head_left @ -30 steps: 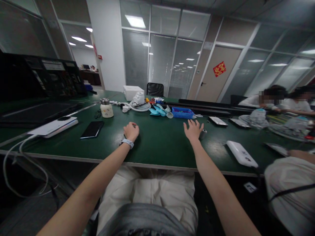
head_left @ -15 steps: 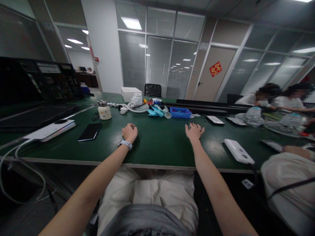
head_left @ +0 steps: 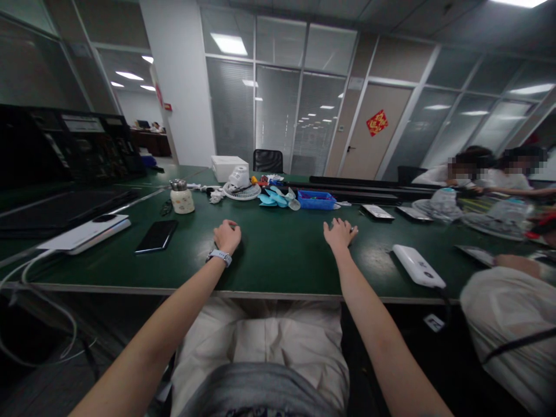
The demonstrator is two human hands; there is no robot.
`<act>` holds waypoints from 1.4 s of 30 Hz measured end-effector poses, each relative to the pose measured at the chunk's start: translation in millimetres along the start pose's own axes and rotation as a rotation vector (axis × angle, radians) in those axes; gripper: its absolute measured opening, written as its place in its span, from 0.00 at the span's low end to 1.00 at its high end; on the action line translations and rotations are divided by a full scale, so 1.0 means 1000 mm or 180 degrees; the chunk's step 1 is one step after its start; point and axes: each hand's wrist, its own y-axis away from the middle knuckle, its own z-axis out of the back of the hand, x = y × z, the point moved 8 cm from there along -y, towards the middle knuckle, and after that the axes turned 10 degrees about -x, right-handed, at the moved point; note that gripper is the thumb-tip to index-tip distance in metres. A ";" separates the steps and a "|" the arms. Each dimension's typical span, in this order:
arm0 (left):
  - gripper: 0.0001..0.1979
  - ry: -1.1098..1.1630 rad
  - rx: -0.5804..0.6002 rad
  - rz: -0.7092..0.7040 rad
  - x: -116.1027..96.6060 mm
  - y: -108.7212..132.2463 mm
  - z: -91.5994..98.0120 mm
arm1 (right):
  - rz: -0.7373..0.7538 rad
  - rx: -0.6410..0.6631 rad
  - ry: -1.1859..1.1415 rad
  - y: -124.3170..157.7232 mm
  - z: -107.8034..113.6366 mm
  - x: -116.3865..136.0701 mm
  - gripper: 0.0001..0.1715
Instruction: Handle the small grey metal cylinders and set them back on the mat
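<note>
Reaching over the tabletop [head_left: 278, 255], the right hand [head_left: 340, 233] spread wide, short of the blue tray [head_left: 316, 203]; the left hand [head_left: 226, 237] curled narrow, and whether it held anything could not be told. Keeping both low and relaxed favoured steady control.

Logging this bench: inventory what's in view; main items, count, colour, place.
table: 1, green, centre
slab: at least 1, white, left
phone: 1, black, left
bottle: 1, cream, left
box: 1, white, far side
fan parts: several, white, before box
curved pieces: several, light blue, beside tray
tray: 1, blue, far side
device: 1, white, right
door: 1, beige, back
people: several, pale clothes, right
watch: 1, pale, left wrist
left hand: 1, bare, near phone
right hand: 1, bare, near tray
</note>
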 end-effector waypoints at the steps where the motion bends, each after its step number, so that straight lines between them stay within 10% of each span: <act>1: 0.10 -0.0004 0.0006 0.0002 0.000 0.000 0.000 | -0.0017 -0.0018 -0.0014 0.000 0.001 0.000 0.30; 42: 0.10 0.0009 0.0051 -0.0018 0.002 -0.001 -0.004 | -0.0228 -0.0120 -0.0255 0.002 0.012 0.000 0.24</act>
